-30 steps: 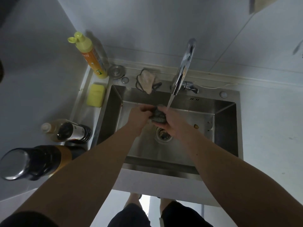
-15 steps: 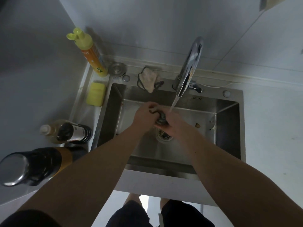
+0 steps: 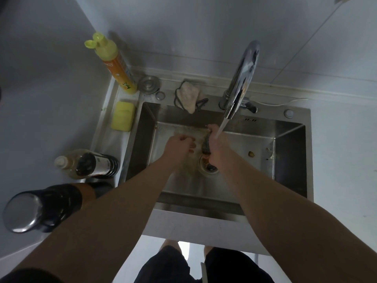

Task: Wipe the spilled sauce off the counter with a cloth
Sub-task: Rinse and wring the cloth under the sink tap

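Both hands are down inside the steel sink [image 3: 289, 160], under water running from the chrome faucet [image 3: 242, 78]. My right hand [image 3: 218, 148] grips a dark, twisted, wet cloth [image 3: 205, 148] just above the drain [image 3: 209, 167]. A short way to its left is my left hand [image 3: 179, 146], fingers curled. A pale blurred sheet of the cloth seems to stretch from it towards the right hand. The water stream [image 3: 220, 129] falls onto the right hand's knuckles. No sauce spill is visible on the counter [image 3: 342, 160].
An orange dish-soap bottle [image 3: 114, 64], a yellow sponge [image 3: 123, 116] and a pale scrubber [image 3: 189, 97] sit along the sink's back-left rim. Two sauce bottles [image 3: 89, 164] and a dark metal-capped bottle [image 3: 40, 207] stand on the left. Food scraps [image 3: 251, 154] lie in the basin.
The hands were pressed together wringing the bunched cloth. They have pulled apart, the left hand going left and the right hand staying under the stream with the dark twisted part.
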Available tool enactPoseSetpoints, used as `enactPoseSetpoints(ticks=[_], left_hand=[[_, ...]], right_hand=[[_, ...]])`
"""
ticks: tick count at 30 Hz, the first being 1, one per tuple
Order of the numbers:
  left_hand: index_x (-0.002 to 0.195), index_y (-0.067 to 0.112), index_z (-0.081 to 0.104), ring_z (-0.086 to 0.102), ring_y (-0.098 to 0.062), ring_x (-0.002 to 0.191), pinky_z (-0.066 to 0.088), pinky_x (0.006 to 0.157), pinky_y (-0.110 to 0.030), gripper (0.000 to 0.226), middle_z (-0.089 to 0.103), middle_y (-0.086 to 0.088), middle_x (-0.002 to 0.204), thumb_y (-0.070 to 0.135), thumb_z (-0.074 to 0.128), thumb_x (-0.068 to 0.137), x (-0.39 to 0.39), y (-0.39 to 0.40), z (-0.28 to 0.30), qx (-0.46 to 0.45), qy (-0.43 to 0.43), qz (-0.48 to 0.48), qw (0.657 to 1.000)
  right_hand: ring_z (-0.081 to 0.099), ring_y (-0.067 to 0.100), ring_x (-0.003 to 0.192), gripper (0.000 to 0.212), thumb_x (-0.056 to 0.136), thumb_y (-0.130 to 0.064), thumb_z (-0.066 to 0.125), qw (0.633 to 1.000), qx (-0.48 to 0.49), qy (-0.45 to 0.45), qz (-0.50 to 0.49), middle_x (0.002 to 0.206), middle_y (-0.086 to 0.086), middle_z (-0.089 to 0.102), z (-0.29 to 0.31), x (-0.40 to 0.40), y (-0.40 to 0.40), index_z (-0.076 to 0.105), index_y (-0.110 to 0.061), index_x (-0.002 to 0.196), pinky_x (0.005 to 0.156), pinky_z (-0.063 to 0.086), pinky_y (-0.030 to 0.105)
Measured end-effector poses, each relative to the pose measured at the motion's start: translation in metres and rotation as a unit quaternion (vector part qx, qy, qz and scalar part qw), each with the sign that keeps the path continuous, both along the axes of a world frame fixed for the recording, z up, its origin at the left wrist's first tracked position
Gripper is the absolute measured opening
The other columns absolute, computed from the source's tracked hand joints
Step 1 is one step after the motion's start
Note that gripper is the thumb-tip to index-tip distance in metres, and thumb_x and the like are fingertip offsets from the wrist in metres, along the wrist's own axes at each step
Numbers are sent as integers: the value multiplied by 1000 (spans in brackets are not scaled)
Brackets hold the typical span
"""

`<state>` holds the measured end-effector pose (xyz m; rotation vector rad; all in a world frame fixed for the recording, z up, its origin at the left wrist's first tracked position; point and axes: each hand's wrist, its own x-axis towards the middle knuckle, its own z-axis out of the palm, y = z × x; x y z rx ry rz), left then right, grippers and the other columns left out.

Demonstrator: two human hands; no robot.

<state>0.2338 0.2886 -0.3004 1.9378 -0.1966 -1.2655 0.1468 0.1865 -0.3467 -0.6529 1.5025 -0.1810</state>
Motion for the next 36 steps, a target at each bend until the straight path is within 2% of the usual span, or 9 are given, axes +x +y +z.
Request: enactPoseSetpoints(ticks=[4,9,14,18,20,22,25,30,36], left_hand=[[98,7,70,61,-23,75,47,60,-29,16,71,-24,92,22,65,95,-6,1,0,-19,62,-49,997],[110,17,73,68,-13,92,56,84,-29,17,72,-3,102,16,67,94,-9,-6,-5,-37,-62,-77,994],[119,18,73,69,-13,100,58,92,-35,27,74,1,108,17,67,92,-11,-18,-1,-55,-106,-129,984],[119,27,65,64,-4,94,51,73,-21,24,67,10,109,25,64,94,1,-12,1,-37,-149,1,988],[109,32,64,63,-4,86,47,66,-19,16,65,14,101,25,64,95,8,-3,0,-25,-153,58,986],[90,38,61,61,-5,74,47,61,-21,20,61,16,89,19,63,94,12,4,-1,-33,-157,66,985],[96,39,60,60,-6,79,49,66,-24,21,61,13,95,18,64,92,12,11,-4,-26,-135,70,988],[121,28,62,64,-13,82,49,66,-26,29,66,3,108,20,63,94,8,16,-7,4,-112,75,991],[113,24,70,70,-18,92,58,79,-33,22,73,2,104,18,58,96,-7,16,-8,-17,-84,35,996]], right_hand=[[67,31,87,37,101,-48,55,999,17,-30,-31,101,17,71,7,-6,1,70,-15,103,79,57,46],[70,38,116,47,99,-17,53,971,126,-197,-45,136,30,66,19,-26,6,58,5,141,93,61,54],[78,32,103,26,107,-15,54,960,109,-258,-26,121,21,76,27,-41,7,75,-1,111,89,63,51],[75,25,81,14,107,-4,56,962,114,-219,-114,96,17,76,24,-39,8,67,3,110,76,65,37],[64,13,61,17,110,-14,55,970,113,-196,-93,78,6,71,20,-35,9,65,-2,116,49,51,22],[47,8,51,19,109,-29,60,977,96,-180,-54,67,-2,56,16,-30,11,64,-11,106,39,34,19],[32,10,47,35,102,-45,69,987,64,-144,-22,60,-4,39,19,-21,13,56,-21,80,40,23,24],[32,16,42,45,99,-48,64,997,18,-72,-32,52,-3,41,25,-2,16,46,-24,65,44,22,27],[41,17,43,28,104,-45,52,996,-12,-83,-20,57,-1,47,22,-2,12,56,-28,82,42,32,24]])
